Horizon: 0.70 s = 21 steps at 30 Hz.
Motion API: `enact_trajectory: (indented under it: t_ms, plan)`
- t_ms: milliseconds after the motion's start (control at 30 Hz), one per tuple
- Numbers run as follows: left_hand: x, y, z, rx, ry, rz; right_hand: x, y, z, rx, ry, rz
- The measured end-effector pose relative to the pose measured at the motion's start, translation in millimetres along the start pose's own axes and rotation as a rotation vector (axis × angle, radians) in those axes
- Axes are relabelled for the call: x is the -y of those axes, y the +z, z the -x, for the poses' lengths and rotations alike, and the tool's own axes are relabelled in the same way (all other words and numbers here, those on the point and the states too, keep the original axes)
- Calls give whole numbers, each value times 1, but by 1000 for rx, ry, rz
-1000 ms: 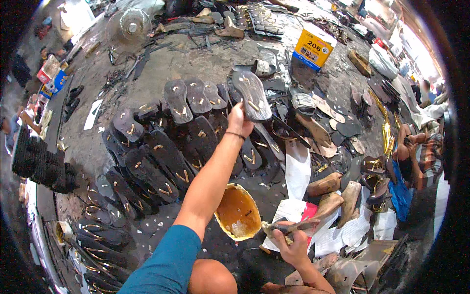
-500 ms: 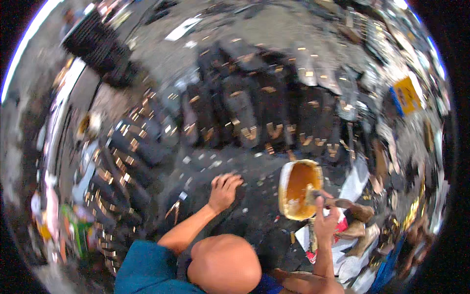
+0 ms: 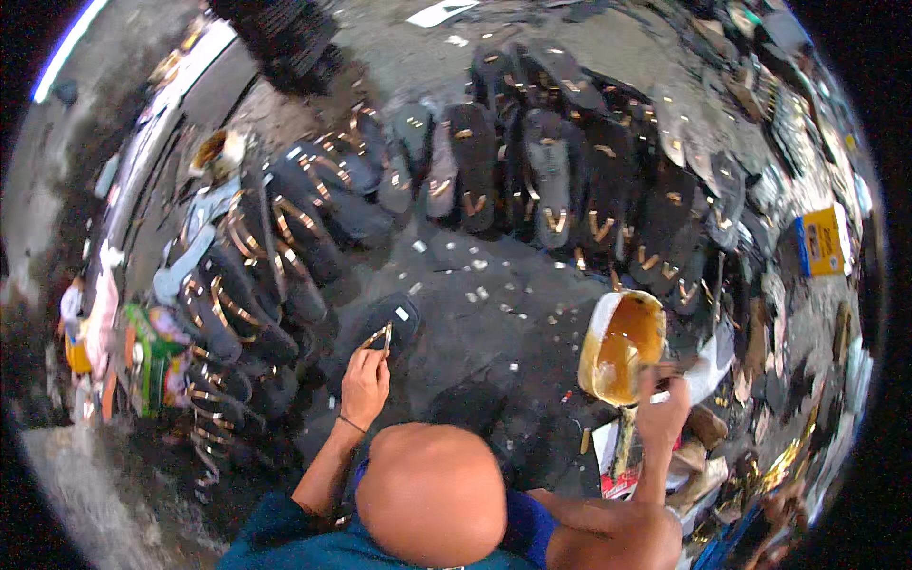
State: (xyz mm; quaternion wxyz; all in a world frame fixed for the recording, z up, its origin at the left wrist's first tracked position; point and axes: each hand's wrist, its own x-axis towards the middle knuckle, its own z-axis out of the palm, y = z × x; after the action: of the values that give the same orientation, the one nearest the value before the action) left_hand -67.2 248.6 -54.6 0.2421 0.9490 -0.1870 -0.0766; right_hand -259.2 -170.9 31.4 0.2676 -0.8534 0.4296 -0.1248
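My left hand [image 3: 366, 389] has its fingers closed on the gold strap of a black sandal [image 3: 397, 315], which lies low over the dark ground in front of me. A small white label shows on that sandal's sole. My right hand [image 3: 662, 410] is closed around a glue brush [image 3: 676, 369], smeared by motion, at the near right rim of a cut-open plastic container [image 3: 591, 366]. Amber glue [image 3: 635, 332] fills the inside of the container, and its rim is crusted. The brush's bristle end is too blurred to make out.
Rows of black sandals with gold straps [image 3: 553, 180] curve across the far side, and more [image 3: 228, 309] lie at the left. A yellow and blue box [image 3: 823, 241] stands at the right among scraps. Dark stacked material [image 3: 285, 43] is at the far left. White bits litter the ground.
My left hand has moved left and closed on the black sandal's strap, from spread fingers over the ground. My right hand stays by the glue container with the brush. The whole view has shifted.
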Motion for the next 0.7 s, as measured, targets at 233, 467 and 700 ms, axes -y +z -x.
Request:
enact_trajectory:
  t_ms: [233,467,700]
  plan:
    - [-96,81,-54,306,386,228,-28,-32,35,516,1,513]
    - [-111,106,-111,304,362,152,33,-22,22,479,129,-803]
    - [-202,23,-134,679,-329,1316,119,41,-49,23,-578,-634]
